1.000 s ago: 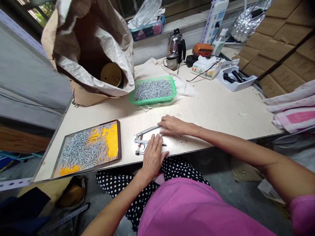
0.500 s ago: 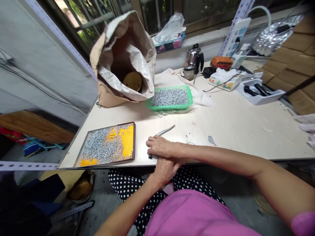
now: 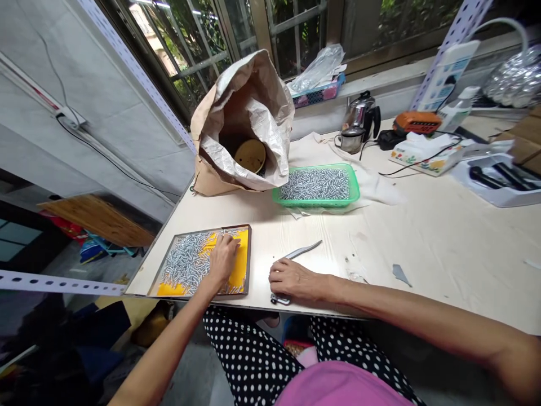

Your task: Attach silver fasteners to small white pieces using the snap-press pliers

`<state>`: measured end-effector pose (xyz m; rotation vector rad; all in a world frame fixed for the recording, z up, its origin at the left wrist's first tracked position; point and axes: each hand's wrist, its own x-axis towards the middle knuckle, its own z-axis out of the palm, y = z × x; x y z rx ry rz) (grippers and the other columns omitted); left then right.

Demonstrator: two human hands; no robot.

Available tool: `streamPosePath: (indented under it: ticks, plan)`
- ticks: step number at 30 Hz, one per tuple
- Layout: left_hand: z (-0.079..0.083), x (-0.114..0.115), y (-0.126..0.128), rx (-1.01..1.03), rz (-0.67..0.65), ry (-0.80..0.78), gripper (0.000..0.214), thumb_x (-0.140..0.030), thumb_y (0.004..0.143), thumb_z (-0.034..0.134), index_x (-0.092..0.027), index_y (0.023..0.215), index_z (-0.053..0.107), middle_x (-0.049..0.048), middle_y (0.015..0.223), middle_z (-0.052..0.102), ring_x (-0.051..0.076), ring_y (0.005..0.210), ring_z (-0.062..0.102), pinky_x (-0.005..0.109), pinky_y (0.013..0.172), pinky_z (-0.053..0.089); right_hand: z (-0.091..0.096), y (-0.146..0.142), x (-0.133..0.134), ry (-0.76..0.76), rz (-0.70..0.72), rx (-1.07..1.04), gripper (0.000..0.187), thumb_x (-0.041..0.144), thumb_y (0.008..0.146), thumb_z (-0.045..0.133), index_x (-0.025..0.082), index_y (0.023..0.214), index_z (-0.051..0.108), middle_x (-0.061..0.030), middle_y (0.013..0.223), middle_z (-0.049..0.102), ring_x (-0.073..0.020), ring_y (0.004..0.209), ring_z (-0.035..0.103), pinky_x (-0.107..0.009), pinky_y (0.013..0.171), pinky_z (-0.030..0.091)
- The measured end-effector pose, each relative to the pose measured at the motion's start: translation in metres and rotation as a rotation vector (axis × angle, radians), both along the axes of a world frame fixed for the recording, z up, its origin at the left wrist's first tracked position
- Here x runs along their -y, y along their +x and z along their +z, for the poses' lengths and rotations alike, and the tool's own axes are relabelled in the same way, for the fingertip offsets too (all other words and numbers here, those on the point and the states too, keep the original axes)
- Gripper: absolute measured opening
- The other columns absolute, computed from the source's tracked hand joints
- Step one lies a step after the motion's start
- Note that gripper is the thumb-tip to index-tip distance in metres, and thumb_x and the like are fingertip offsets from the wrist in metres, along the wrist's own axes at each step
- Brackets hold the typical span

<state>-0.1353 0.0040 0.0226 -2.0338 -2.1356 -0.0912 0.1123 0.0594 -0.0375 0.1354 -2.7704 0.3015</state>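
Note:
My left hand (image 3: 224, 259) is over the shallow tray (image 3: 248, 259) at the left front of the table. Its fingers curl down at the small silver screws (image 3: 186, 262) on the tray's yellow bottom, and the fingertips are hidden. Near the table's front edge, my right hand (image 3: 293, 280) rests with its fingers bent over a small metal part (image 3: 280, 299) with a dark end. Most of that part is covered by the hand. Just beyond the right fingers lies a slim grey curved strip (image 3: 303, 250).
A green basket (image 3: 353, 194) full of similar screws stands behind, beside a large open paper sack (image 3: 211, 169). A grey scrap (image 3: 400, 274) lies to the right. Farther back are a metal kettle (image 3: 359, 115), a tissue box (image 3: 426, 155) and a white tray (image 3: 499, 194).
My left hand has left its place beneath the right hand and moved left into the tray of screws. The right hand stays at the metal part. The view has shifted.

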Motion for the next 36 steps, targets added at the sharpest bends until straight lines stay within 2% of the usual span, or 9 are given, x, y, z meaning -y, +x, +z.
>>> streamPosePath:
  ticks: [5, 8, 12, 18, 21, 24, 27, 30, 36]
  plan:
    - [-0.007, -0.026, -0.025, -0.098, -0.034, -0.257, 0.024, -0.014, 0.096, 0.050, -0.018, 0.096, 0.074, 0.0133, 0.101, 0.067, 0.029, 0.102, 0.055, 0.037, 0.080, 0.045, 0.003, 0.004, -0.005, -0.023, 0.064, 0.044, 0.012, 0.023, 0.098, 0.060, 0.020, 0.087, 0.063, -0.0038, 0.087, 0.067, -0.0206, 0.091, 0.052, -0.035, 0.080, 0.036]
    - [-0.009, -0.026, -0.032, -0.096, -0.064, -0.219, 0.024, -0.016, 0.097, 0.047, -0.017, 0.090, 0.071, 0.0138, 0.098, 0.067, 0.030, 0.098, 0.056, 0.038, 0.080, 0.045, 0.008, 0.007, 0.002, -0.389, -0.024, -0.023, 0.013, 0.023, 0.101, 0.054, 0.018, 0.092, 0.064, -0.0043, 0.090, 0.068, -0.0177, 0.088, 0.056, -0.032, 0.080, 0.042]
    - [-0.015, -0.022, -0.036, 0.023, -0.128, -0.059, 0.024, -0.019, 0.096, 0.046, -0.019, 0.085, 0.068, 0.0117, 0.093, 0.070, 0.029, 0.090, 0.059, 0.038, 0.078, 0.047, 0.029, 0.010, -0.011, -0.841, -0.381, -0.318, 0.014, 0.024, 0.101, 0.050, 0.017, 0.105, 0.061, -0.0030, 0.090, 0.068, -0.0136, 0.077, 0.061, -0.027, 0.070, 0.049]
    - [0.002, -0.002, 0.026, 0.508, -0.089, 0.035, 0.026, -0.040, 0.092, 0.053, -0.021, 0.092, 0.071, 0.0081, 0.093, 0.075, 0.025, 0.085, 0.068, 0.038, 0.083, 0.053, 0.108, 0.050, -0.114, -0.334, -0.748, -0.465, 0.021, 0.018, 0.101, 0.048, 0.018, 0.115, 0.064, -0.0093, 0.109, 0.067, -0.0207, 0.101, 0.061, -0.037, 0.089, 0.048]
    - [0.016, 0.015, 0.069, 0.723, 0.011, -0.127, 0.030, -0.044, 0.086, 0.059, -0.021, 0.100, 0.073, 0.0064, 0.095, 0.077, 0.022, 0.082, 0.070, 0.034, 0.079, 0.053, 0.115, 0.071, -0.142, -0.208, -0.995, -0.315, 0.028, 0.014, 0.095, 0.057, 0.016, 0.122, 0.063, -0.0142, 0.122, 0.061, -0.0268, 0.108, 0.057, -0.042, 0.091, 0.046]
    - [0.018, 0.030, 0.093, 0.895, 0.105, -0.235, 0.033, -0.046, 0.080, 0.063, -0.020, 0.097, 0.074, 0.0049, 0.087, 0.077, 0.020, 0.074, 0.069, 0.031, 0.071, 0.053, 0.094, 0.085, -0.109, -0.243, -0.922, -0.129, 0.027, 0.017, 0.096, 0.060, 0.014, 0.122, 0.064, -0.0133, 0.118, 0.059, -0.0241, 0.100, 0.058, -0.038, 0.083, 0.049]
    - [0.009, 0.040, 0.098, 1.037, 0.205, -0.303, 0.031, -0.045, 0.073, 0.068, -0.019, 0.089, 0.073, 0.0029, 0.075, 0.073, 0.017, 0.064, 0.065, 0.028, 0.062, 0.051, 0.063, 0.095, -0.038, -0.364, -0.646, 0.034, 0.019, 0.024, 0.099, 0.059, 0.014, 0.113, 0.067, -0.0090, 0.105, 0.061, -0.0181, 0.088, 0.060, -0.032, 0.075, 0.049]
    - [-0.005, 0.043, 0.098, 1.170, 0.312, -0.370, 0.031, -0.044, 0.067, 0.074, -0.018, 0.082, 0.071, 0.0014, 0.067, 0.069, 0.015, 0.057, 0.061, 0.026, 0.056, 0.049, 0.033, 0.100, 0.018, -0.404, -0.553, 0.170, 0.021, 0.029, 0.097, 0.064, 0.015, 0.112, 0.067, -0.0086, 0.103, 0.062, -0.0179, 0.085, 0.059, -0.031, 0.072, 0.047]
    - [-0.016, 0.046, 0.103, 1.315, 0.418, -0.427, 0.037, -0.048, 0.060, 0.082, -0.017, 0.071, 0.065, -0.0021, 0.057, 0.061, 0.010, 0.050, 0.053, 0.023, 0.052, 0.043, 0.015, 0.097, 0.032, -0.355, -0.681, 0.256, 0.009, 0.021, 0.100, 0.058, 0.016, 0.100, 0.064, -0.0074, 0.100, 0.063, -0.0166, 0.080, 0.056, -0.030, 0.069, 0.038]
